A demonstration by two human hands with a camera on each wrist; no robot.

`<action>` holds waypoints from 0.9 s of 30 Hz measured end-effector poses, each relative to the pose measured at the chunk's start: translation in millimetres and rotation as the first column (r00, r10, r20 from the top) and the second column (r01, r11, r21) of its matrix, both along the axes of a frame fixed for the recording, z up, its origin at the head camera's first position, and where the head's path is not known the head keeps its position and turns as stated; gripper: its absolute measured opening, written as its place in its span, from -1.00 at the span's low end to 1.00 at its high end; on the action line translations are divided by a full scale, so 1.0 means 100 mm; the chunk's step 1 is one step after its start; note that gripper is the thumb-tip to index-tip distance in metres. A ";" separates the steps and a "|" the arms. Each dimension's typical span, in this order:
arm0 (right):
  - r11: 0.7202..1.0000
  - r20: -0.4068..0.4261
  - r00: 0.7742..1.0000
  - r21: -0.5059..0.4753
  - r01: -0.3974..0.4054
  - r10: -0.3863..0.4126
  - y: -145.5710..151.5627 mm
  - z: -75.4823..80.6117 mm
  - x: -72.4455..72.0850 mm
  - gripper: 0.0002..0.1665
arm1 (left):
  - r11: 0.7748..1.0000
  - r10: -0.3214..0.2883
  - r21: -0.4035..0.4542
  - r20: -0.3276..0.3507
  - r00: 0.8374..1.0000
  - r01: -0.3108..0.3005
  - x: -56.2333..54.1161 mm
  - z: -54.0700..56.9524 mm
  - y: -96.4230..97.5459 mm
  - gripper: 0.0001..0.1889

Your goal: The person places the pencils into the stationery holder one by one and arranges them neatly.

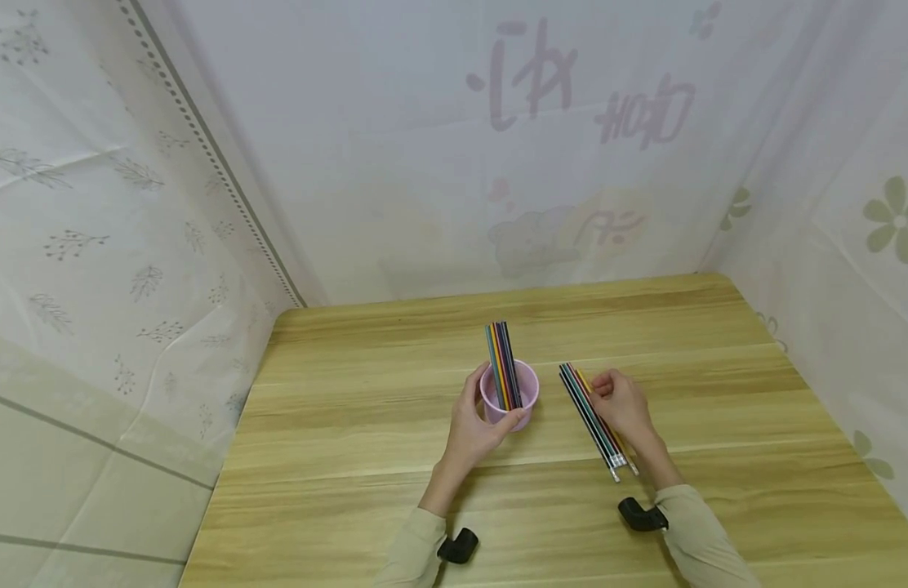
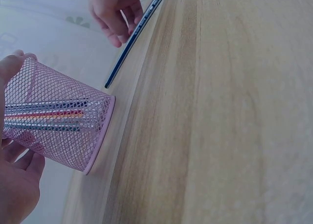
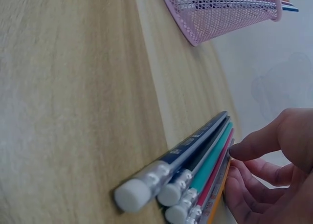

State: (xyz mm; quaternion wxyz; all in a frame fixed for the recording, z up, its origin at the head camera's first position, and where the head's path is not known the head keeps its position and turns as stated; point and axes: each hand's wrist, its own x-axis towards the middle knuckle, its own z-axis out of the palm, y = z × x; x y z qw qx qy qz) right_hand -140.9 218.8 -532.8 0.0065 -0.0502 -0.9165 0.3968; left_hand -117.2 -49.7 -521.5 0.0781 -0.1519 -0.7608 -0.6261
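Note:
A pink mesh pen cup (image 1: 529,376) stands near the middle of the table, with several pencils (image 1: 502,363) leaning upright in it, their eraser ends down. My left hand (image 1: 472,420) grips the cup, thumb across the near side and fingers round the left. To the right, a row of loose pencils (image 3: 200,160) lies side by side on the tabletop: dark blue, black, teal, red, grey and yellow, with white erasers toward me. My right hand (image 1: 621,406) is at the right edge of this row, thumb and curled fingertips pinching the yellow pencil (image 3: 219,192).
The wood-grain table (image 1: 336,457) has rounded far corners. Patterned white cloth (image 1: 395,163) hangs behind it and on both sides. A black wrist device (image 1: 458,546) sits by the left sleeve, another black device (image 1: 642,515) by the right one.

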 end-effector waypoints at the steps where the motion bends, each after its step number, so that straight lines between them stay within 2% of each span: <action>1: 1.000 0.004 1.000 0.002 0.000 0.000 0.00 -0.01 0.00 -0.81 | 1.000 0.001 -0.007 0.001 1.000 -0.001 -0.02 -0.05 0.00 -0.08; 5: 1.000 0.012 1.000 0.029 0.007 -0.007 0.00 -0.01 -0.01 -0.81 | 0.999 0.008 -0.037 0.004 1.000 -0.008 -0.10 -0.26 -0.01 -0.06; 19: 0.995 0.024 1.000 0.101 0.015 -0.018 -0.02 -0.02 -0.03 -0.81 | 0.999 0.006 -0.049 -0.005 1.000 -0.007 -0.10 -0.25 -0.01 -0.07; 27: 0.996 0.039 0.999 0.092 0.013 -0.017 -0.03 0.04 -0.04 -0.76 | 0.999 0.001 -0.039 0.003 1.000 -0.001 -0.10 -0.26 -0.01 -0.06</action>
